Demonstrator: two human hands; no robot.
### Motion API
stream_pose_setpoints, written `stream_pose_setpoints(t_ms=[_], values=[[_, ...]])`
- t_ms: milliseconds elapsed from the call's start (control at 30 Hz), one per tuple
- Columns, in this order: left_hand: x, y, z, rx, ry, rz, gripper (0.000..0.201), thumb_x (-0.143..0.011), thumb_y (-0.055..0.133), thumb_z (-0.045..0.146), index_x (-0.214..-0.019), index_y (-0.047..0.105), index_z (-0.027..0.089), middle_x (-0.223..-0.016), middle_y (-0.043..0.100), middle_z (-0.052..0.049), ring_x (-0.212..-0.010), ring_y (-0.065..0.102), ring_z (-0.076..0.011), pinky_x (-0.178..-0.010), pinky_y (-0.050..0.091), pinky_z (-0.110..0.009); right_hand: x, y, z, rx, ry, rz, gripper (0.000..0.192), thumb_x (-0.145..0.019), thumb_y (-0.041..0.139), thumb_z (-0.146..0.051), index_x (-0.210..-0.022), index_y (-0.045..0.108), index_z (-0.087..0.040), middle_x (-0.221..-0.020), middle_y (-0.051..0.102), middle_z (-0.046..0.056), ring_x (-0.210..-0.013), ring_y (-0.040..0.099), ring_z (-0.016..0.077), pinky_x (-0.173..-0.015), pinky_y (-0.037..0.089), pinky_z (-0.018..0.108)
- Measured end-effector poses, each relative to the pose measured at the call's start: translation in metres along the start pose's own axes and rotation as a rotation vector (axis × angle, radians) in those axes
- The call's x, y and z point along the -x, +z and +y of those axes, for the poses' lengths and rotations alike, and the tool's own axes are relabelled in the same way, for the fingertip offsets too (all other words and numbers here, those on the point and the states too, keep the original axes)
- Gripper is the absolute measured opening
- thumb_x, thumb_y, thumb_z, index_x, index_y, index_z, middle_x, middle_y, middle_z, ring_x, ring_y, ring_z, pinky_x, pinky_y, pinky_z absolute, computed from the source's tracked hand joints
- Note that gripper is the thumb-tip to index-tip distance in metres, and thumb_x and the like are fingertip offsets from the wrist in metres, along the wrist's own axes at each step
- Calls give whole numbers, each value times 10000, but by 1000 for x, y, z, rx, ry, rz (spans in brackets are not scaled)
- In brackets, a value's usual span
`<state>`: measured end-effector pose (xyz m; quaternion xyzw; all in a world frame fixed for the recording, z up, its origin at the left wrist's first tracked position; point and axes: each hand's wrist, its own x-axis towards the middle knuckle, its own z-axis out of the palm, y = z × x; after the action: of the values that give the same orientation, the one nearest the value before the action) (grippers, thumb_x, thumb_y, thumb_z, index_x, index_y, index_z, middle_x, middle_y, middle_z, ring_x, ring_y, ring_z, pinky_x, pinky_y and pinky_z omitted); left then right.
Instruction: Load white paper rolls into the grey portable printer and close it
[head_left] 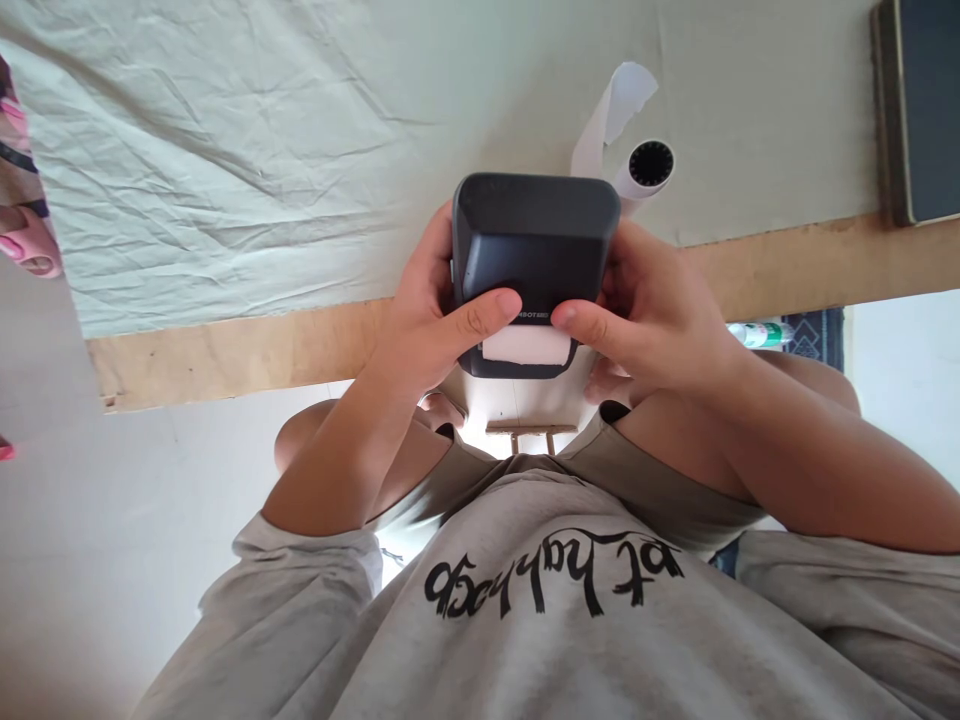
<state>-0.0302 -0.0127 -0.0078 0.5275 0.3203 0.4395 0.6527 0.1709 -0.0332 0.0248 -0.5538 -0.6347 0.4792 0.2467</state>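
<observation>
Both hands hold a dark grey box-shaped printer above the table's near edge. My left hand grips its left side, thumb lying across the front just above a white paper strip in the slot. My right hand grips the right side, thumb tip touching the strip's right end. Right behind the printer, a white paper roll lies on the cloth with its loose end curling upward.
A creased pale green cloth covers the table, whose bare wooden edge runs across the middle. A dark book lies at the far right. Pink slippers show at the left, and a bottle lies below the table edge.
</observation>
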Motion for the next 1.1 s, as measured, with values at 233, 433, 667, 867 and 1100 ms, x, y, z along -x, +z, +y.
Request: stream_pose_setpoints(t_ms=[233, 433, 667, 867, 1100], values=[[1, 0, -1, 11, -18, 29, 466, -773, 713, 427, -1190, 580, 268, -1062, 688, -27, -950, 680, -215, -770, 593, -310, -3, 3, 7, -31, -84, 38, 595, -750, 625, -704, -1076, 502, -222, -644, 546, -21, -484, 512, 103, -383, 366, 256], [1, -1, 4, 3, -77, 26, 516, -738, 750, 454, -1195, 574, 293, -1073, 692, -22, -996, 674, -240, -747, 571, -323, -3, 4, 7, -37, -82, 41, 540, -771, 643, -655, -1073, 505, -229, -616, 523, -37, -461, 495, 86, -373, 340, 235], [-4, 0, -1, 100, 17, -24, 425, -800, 691, 408, -1197, 578, 305, -1063, 647, -4, -1058, 634, -197, -855, 553, -336, -3, 1, 12, -100, -87, -17, 667, -766, 598, -715, -1207, 484, -229, -622, 517, -35, -499, 537, 112, -395, 404, 249], [-12, 2, 5, 213, 22, -88, 411, -877, 500, 548, -1159, 615, 273, -1046, 669, -16, -1094, 627, -235, -925, 542, -353, -3, -1, 11, -109, -59, -28, 723, -757, 586, -736, -1262, 469, -232, -652, 549, -26, -529, 578, 122, -414, 423, 248], [-9, 2, 2, 121, -94, 127, 369, -882, 499, 553, -1040, 627, 245, -923, 672, -35, -1061, 660, -249, -891, 546, -376, -3, -2, 7, -35, -103, -31, 718, -820, 444, -772, -1295, 475, -235, -578, 554, -36, -486, 575, 133, -407, 413, 248]])
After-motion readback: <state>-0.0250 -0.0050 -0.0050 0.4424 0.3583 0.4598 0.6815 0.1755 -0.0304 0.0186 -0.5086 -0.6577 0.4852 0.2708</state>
